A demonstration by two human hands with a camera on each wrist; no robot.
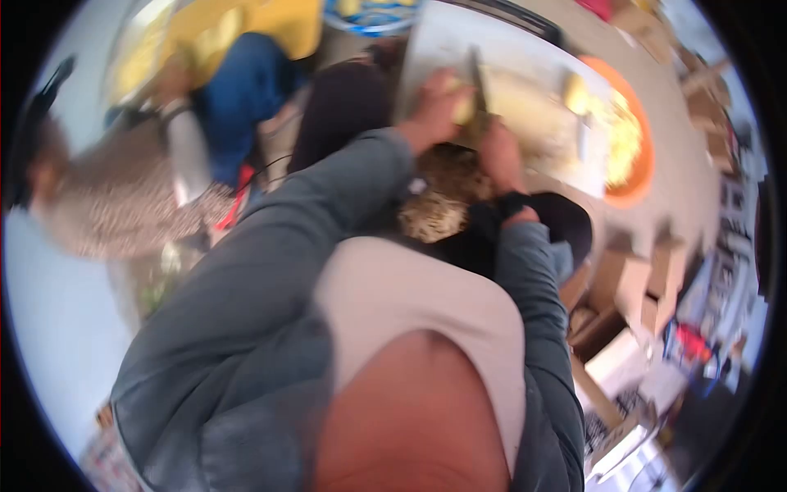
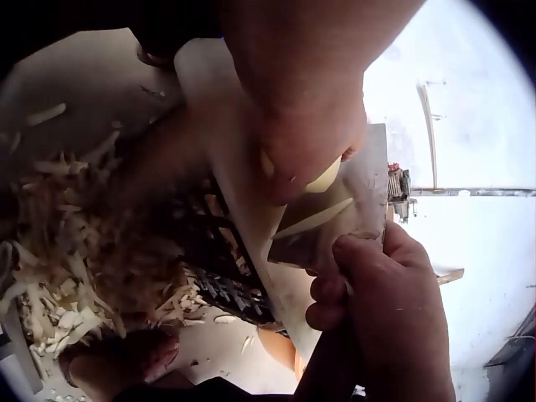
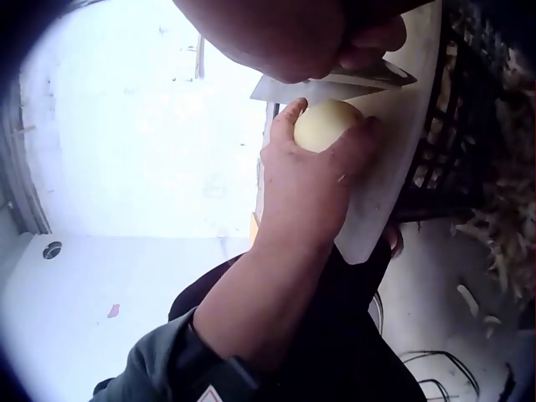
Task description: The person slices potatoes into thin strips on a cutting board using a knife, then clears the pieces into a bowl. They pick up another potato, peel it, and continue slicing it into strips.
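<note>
A peeled, pale yellow round piece point(image 3: 327, 124) is held on a white board point(image 3: 377, 188) by my left hand point(image 3: 306, 180), thumb and fingers around it. My right hand point(image 2: 385, 306) grips a broad-bladed knife point(image 2: 364, 188) beside it, and a thin pale slice point(image 2: 314, 219) lies against the blade. In the right wrist view the blade point(image 3: 306, 90) is just past the round piece, under my right hand point(image 3: 293, 38). The head view is blurred: my left hand point(image 1: 436, 111) is left of the upright knife point(image 1: 478, 78), my right hand point(image 1: 500, 154) below it.
Peelings point(image 2: 75, 293) cover the floor near a dark crate point(image 2: 230, 272) beneath the board. An orange bowl point(image 1: 643, 156) of yellow pieces is right of the board. Another person point(image 1: 123, 184) sits at left near a yellow tray point(image 1: 287, 29). Cardboard boxes point(image 1: 619, 283) stand at right.
</note>
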